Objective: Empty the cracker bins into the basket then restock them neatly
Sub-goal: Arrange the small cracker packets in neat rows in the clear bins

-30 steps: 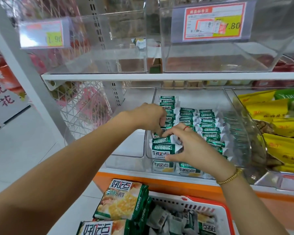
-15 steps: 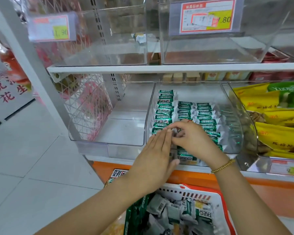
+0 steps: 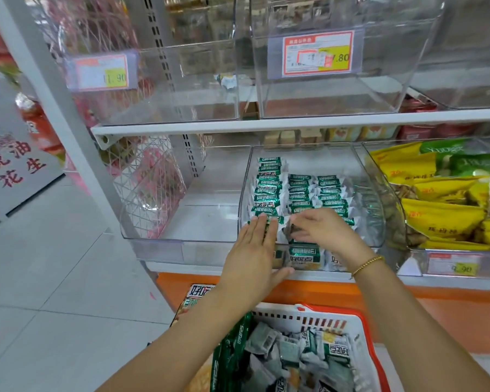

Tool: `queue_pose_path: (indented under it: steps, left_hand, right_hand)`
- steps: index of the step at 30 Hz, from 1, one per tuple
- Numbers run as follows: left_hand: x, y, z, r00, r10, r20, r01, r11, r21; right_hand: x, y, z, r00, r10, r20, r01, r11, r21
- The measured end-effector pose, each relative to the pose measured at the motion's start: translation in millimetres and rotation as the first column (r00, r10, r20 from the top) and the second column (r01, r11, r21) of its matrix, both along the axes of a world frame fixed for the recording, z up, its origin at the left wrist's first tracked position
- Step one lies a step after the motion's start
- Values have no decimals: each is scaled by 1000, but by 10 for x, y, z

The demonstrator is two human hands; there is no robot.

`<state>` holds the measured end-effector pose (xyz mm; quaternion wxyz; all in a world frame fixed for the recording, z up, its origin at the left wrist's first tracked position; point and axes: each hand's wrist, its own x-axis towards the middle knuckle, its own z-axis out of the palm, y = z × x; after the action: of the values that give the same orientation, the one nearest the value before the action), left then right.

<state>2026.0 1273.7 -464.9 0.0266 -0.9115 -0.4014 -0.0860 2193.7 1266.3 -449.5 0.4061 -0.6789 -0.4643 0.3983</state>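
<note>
Three rows: cracker packets (image 3: 298, 193) are being held in the clear bin (image 3: 378, 222).
Left hand (image 3: 253, 250): being pressed flat on the near-left row.
Right hand (image 3: 321, 230): one packet (image 3: 294, 230) being pinched.

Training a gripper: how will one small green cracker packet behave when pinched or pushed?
Probably light: the right hand pinches a cracker packet with fingertips alone. Its glossy wrapper likely slides; the flat left hand touches a row.

A shop: price tags (image 3: 318, 53) on clear bins (image 3: 311, 193), shelved snack packs (image 3: 441, 216).
</note>
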Motion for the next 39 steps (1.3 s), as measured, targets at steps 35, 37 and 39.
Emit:
queue_pose_path:
  steps: [35,37,39]
  left_hand:
    - [-201,-1410,-1789,853,499,154,-178,555,-813]
    - [-217,-1489,-1985,856,517,11,-267,461,-846]
    - [-215,-1538,-2123,861,504,-60,-308,425,-851]
  right_hand:
    - [-86,-848,-1531,463,790,401,-365,583,-726]
    - [-58,-988,-1851,461,805,373,-313,540,-781]
    - [-41,-1123,-2094,468,808,359,-279,520,-807]
